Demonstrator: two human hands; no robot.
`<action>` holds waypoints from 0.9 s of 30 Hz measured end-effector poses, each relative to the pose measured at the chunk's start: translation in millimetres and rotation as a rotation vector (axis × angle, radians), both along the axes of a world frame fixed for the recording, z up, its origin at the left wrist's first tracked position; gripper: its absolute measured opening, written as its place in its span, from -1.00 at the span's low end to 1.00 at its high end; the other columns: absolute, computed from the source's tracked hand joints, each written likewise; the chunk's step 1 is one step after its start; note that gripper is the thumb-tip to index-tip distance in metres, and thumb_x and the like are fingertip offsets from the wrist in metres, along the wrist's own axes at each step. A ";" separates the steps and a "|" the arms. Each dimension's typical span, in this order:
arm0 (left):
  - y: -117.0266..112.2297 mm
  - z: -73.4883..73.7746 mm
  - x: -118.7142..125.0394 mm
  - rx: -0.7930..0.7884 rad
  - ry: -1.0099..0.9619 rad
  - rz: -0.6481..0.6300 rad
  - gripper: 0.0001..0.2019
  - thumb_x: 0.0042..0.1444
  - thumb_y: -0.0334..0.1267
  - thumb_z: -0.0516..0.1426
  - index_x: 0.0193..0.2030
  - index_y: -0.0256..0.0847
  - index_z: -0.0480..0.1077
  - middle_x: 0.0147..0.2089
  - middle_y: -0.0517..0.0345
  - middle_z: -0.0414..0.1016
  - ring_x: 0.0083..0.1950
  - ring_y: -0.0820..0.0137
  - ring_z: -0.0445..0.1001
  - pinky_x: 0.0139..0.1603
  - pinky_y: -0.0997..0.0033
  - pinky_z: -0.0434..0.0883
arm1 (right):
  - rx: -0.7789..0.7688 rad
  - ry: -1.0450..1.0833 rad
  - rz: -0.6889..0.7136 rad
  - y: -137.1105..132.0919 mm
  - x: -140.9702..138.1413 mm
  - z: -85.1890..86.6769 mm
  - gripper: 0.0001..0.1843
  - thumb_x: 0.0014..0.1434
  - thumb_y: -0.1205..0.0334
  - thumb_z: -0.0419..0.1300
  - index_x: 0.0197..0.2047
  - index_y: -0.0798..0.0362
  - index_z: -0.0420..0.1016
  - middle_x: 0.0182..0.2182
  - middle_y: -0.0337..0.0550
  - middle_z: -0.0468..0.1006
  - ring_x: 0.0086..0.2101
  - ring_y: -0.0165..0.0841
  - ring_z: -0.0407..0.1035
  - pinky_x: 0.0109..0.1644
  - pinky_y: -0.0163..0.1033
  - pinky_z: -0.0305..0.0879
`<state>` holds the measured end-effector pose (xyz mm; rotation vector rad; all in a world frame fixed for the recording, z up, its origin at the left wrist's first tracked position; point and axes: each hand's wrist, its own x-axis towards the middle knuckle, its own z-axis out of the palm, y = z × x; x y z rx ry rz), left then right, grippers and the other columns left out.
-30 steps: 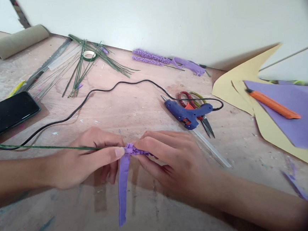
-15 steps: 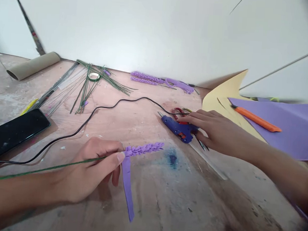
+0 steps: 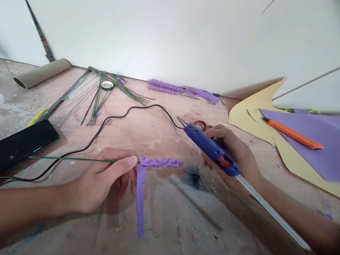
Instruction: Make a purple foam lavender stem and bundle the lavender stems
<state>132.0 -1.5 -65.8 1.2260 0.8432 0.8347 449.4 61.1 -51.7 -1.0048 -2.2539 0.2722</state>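
Observation:
Between thumb and fingers, my left hand [image 3: 110,177] pinches a green wire stem [image 3: 73,158] near the base of a purple foam lavender spike [image 3: 164,163]. The spike points right, and a loose purple strip [image 3: 139,203] hangs down from its base. My right hand [image 3: 235,152] is closed around a blue hot glue gun [image 3: 212,148], its metal nozzle [image 3: 182,121] pointing up and left. A long clear glue stick [image 3: 272,212] sticks out of the gun's back end. Behind the gun, red-handled scissors [image 3: 200,125] are partly hidden.
A black cord [image 3: 108,117] crosses the table. At left lie a phone [image 3: 18,147], green wires [image 3: 97,98], a tape roll [image 3: 107,85] and a cardboard tube [image 3: 43,73]. Finished purple spikes [image 3: 164,86] rest by the wall. An orange cutter [image 3: 294,134] lies on purple foam [image 3: 332,160] at right.
My right hand has lifted the glue gun off the table and turned it, glue stick now toward the lower right. My left hand has levelled the stem and spike.

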 end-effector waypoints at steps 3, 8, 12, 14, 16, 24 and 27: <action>0.8 -0.4 0.5 -0.010 -0.010 0.017 -0.55 0.39 -0.07 0.04 -0.48 -0.24 0.46 -0.53 0.18 0.45 -0.54 0.46 0.36 -0.53 0.50 0.30 | 0.031 0.162 0.070 -24.8 -26.1 -0.4 -0.76 0.21 0.30 0.19 -0.04 -0.03 0.33 -0.25 -0.14 0.44 -0.25 -0.24 0.40 -0.23 -0.14 0.33; 0.0 1.9 1.7 -0.057 -0.025 0.026 -0.54 0.39 -0.06 0.05 -0.49 -0.24 0.45 -0.55 0.18 0.43 -0.56 0.46 0.36 -0.55 0.50 0.32 | 0.039 0.090 0.216 -49.5 -49.7 2.9 -0.73 0.22 0.26 0.18 0.01 -0.03 0.39 -0.15 -0.05 0.46 -0.21 -0.23 0.44 -0.17 -0.10 0.42; 0.0 1.2 1.9 -0.070 -0.005 0.023 -0.52 0.39 -0.01 0.05 -0.49 -0.25 0.46 -0.52 0.15 0.43 -0.52 0.45 0.37 -0.54 0.50 0.34 | -0.032 0.078 0.289 -46.7 -47.4 0.3 -0.76 0.24 0.29 0.20 -0.02 -0.02 0.37 -0.18 -0.06 0.49 -0.23 -0.28 0.48 -0.20 -0.19 0.47; -0.1 0.6 1.4 -0.067 0.040 0.024 -0.50 0.40 0.03 0.03 -0.46 -0.25 0.48 -0.50 0.14 0.45 -0.51 0.45 0.37 -0.53 0.51 0.34 | -0.085 0.074 0.301 -43.1 -44.3 -2.2 -0.81 0.27 0.28 0.20 -0.04 -0.01 0.37 -0.22 -0.07 0.48 -0.25 -0.30 0.47 -0.22 -0.22 0.47; -0.4 0.5 1.1 -0.055 0.084 0.024 -0.48 0.41 0.05 0.01 -0.45 -0.25 0.49 -0.48 0.13 0.47 -0.50 0.45 0.38 -0.52 0.51 0.35 | -0.119 0.060 0.314 -40.4 -42.8 -4.4 -0.85 0.32 0.25 0.16 -0.04 0.00 0.36 -0.23 -0.06 0.47 -0.25 -0.30 0.46 -0.22 -0.22 0.47; -1.6 2.9 -1.0 0.014 0.172 -0.028 -0.47 0.46 0.03 -0.06 -0.40 -0.23 0.48 -0.46 0.15 0.49 -0.50 0.49 0.41 -0.50 0.53 0.39 | -0.143 0.089 0.318 -39.3 -49.6 -10.3 -0.75 0.44 0.01 0.06 -0.12 0.00 0.38 -0.33 -0.11 0.44 -0.37 -0.34 0.39 -0.34 -0.26 0.35; -2.3 2.9 -2.6 0.040 0.202 -0.036 -0.48 0.47 0.01 -0.07 -0.34 -0.24 0.51 -0.45 0.17 0.48 -0.50 0.50 0.42 -0.48 0.54 0.39 | -0.144 0.067 0.306 -40.1 -50.6 -10.9 -0.73 0.45 0.01 0.04 -0.14 0.01 0.38 -0.32 -0.11 0.43 -0.35 -0.35 0.39 -0.31 -0.27 0.35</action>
